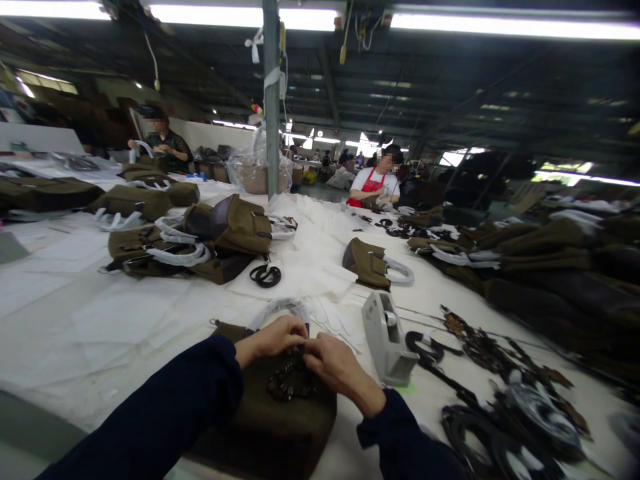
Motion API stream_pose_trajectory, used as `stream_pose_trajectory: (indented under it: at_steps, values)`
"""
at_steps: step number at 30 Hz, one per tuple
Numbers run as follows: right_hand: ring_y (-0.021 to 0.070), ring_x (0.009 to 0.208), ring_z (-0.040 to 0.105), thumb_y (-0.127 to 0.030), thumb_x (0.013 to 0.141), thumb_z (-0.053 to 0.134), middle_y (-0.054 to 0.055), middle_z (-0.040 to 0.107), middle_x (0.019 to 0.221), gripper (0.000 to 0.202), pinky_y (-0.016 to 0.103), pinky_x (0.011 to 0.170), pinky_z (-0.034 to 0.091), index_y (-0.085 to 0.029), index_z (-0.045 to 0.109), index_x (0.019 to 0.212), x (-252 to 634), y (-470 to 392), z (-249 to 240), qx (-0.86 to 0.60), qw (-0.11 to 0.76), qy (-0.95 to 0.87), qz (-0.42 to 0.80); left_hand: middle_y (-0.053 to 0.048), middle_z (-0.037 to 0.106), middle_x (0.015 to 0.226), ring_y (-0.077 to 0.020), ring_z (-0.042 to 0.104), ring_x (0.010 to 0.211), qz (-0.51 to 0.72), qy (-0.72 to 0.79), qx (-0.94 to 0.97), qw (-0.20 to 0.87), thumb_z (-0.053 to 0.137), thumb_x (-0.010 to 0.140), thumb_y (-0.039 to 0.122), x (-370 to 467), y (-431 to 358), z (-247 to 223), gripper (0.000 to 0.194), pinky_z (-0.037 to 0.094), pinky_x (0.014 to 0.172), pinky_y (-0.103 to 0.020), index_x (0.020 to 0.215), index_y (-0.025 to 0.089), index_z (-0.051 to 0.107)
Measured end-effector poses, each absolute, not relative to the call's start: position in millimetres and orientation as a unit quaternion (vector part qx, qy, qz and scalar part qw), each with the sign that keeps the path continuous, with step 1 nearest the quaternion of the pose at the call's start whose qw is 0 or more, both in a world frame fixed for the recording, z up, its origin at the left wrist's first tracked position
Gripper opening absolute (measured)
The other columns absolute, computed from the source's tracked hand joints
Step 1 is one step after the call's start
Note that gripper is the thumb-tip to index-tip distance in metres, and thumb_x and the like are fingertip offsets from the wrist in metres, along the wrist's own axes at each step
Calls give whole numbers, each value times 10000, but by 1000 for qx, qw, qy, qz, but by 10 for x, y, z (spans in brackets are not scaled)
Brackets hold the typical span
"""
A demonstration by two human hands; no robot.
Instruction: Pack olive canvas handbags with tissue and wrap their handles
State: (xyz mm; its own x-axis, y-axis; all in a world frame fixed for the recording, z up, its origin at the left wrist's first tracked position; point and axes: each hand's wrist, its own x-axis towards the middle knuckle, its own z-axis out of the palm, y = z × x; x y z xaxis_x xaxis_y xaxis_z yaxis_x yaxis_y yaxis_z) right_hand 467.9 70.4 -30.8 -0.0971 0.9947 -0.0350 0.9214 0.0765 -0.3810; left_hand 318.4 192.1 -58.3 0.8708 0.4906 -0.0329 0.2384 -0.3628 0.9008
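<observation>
An olive-green bag [280, 427] lies on the table below my hands, with a wrapped handle [283, 307] standing at its far end. Over the bag's upper part, my left hand [283, 335] and my right hand [327, 357] meet with their fingertips pinched together. What they hold between them is too small to make out. A dark ornament [290, 383] rests on the bag just under my fingers.
A grey tape dispenser [387, 340] stands right of my hands. Black straps [465, 400] and brown trims [500, 347] lie at the right. Bags [225, 230] are piled at the back left, more [540, 253] at the right. Two people [375, 183] [165, 147] work across the table.
</observation>
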Motion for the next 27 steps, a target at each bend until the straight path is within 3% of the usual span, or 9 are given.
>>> stream_pose_trajectory:
  at_steps: [7, 15, 21, 27]
  values:
    - [183, 762, 595, -264, 841, 514, 44, 604, 862, 224, 290, 595, 289, -257, 712, 945, 4565, 783, -312, -713, 81, -691, 85, -10, 605, 637, -137, 555, 519, 124, 231, 782, 566, 638, 790, 390, 3168, 1979, -701, 256, 434, 516, -237, 818, 139, 677]
    - [242, 853, 641, -241, 820, 528, 92, 623, 992, 257, 307, 624, 393, -231, 713, 998, 4444, 875, -317, -725, 13, -689, 17, 7, 597, 601, -134, 558, 519, 133, 236, 752, 601, 649, 768, 355, 3143, 2010, -773, 210, 439, 523, -235, 811, 152, 681]
    - [240, 847, 646, -240, 868, 524, 75, 621, 978, 253, 302, 615, 399, -273, 684, 1061, 4430, 902, -359, -729, 10, -684, 9, 7, 612, 614, -143, 586, 541, 132, 239, 719, 639, 680, 742, 383, 3116, 2022, -831, 233, 483, 548, -249, 810, 162, 647]
    - [217, 835, 640, -275, 915, 539, 63, 628, 974, 144, 291, 640, 402, -239, 668, 967, 4490, 826, -363, -724, 60, -687, 38, 22, 593, 567, -141, 570, 485, 134, 256, 692, 662, 759, 667, 418, 3093, 2058, -884, 311, 470, 481, -248, 747, 176, 579]
